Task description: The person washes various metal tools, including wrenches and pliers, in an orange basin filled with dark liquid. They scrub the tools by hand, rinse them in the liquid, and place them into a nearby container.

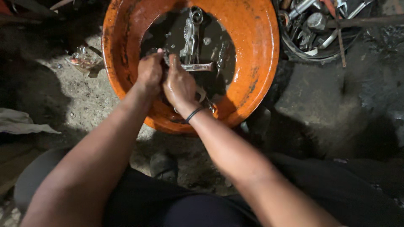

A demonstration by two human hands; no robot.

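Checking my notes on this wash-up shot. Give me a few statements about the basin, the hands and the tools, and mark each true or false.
1. The basin is orange. True.
2. Both hands are inside the basin. True: the left hand and right hand meet over the dark liquid.
3. The basin holds clear water. False: the liquid is dark and murky.
4. A black band sits on the left wrist. False: it is on the right wrist.
5. A tub of tools stands at the upper right. True.
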